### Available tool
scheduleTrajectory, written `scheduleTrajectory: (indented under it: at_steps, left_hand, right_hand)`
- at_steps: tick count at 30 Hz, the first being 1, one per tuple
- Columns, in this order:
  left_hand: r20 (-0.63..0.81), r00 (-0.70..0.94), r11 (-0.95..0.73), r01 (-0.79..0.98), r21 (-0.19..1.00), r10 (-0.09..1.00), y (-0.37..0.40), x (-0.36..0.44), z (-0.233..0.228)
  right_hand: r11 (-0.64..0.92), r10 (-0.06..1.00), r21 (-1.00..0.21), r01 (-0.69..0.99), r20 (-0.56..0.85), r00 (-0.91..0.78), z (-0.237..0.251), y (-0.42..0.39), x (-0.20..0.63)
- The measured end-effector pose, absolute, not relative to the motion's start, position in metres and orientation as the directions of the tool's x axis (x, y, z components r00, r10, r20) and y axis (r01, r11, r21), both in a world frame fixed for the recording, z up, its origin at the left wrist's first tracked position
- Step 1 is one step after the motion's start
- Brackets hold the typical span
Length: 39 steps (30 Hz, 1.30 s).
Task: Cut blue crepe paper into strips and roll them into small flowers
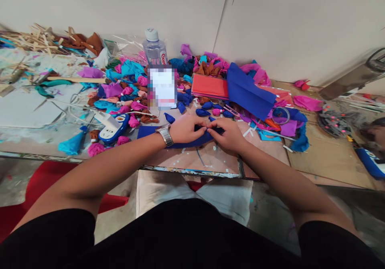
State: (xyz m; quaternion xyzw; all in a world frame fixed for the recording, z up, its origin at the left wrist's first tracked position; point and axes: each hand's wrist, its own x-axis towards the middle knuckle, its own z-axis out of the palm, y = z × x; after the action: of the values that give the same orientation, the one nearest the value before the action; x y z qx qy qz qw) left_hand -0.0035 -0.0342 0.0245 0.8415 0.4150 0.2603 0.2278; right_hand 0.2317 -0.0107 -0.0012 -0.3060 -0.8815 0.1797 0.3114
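Note:
Both hands meet at the near edge of the worktable over a dark blue strip of crepe-like paper or cloth (192, 144). My left hand (185, 129), with a metal watch on its wrist, pinches the strip's upper edge between thumb and forefinger. Touching it at the fingertips, my right hand (226, 134) is closed in a pinch on the same strip. The strip reaches leftward beneath my left wrist. Small twisted blue pieces (204, 112) lie just beyond the hands, and a pink-handled pair of scissors or snips (231, 109) rests close by.
A phone (163, 86) leans before a water bottle (155, 48), among heaped coloured scraps. A power strip (113, 129) sits left. Behind are a red packet (209, 86) and a blue sheet (249, 92). Right lie a tape roll (280, 116) and cardboard (333, 152).

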Motion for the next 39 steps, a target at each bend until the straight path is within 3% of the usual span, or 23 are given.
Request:
scheduleTrajectory:
  at_steps: [20, 27, 39]
  left_hand:
    - [0.243, 0.506, -0.54, 0.599, 0.592, 0.828, -0.031, -0.006, 0.022]
    - [0.178, 0.534, -0.526, 0.619, 0.584, 0.826, -0.031, -0.005, 0.021]
    - [0.144, 0.536, -0.456, 0.513, 0.727, 0.832, -0.023, -0.008, 0.016]
  right_hand:
    - [0.746, 0.665, -0.456, 0.486, 0.47, -0.58, 0.0, -0.012, 0.232]
    - [0.763, 0.645, -0.438, 0.475, 0.489, -0.587, -0.002, -0.011, 0.232]
    - [0.807, 0.59, -0.388, 0.445, 0.542, -0.598, 0.003, -0.013, 0.231]
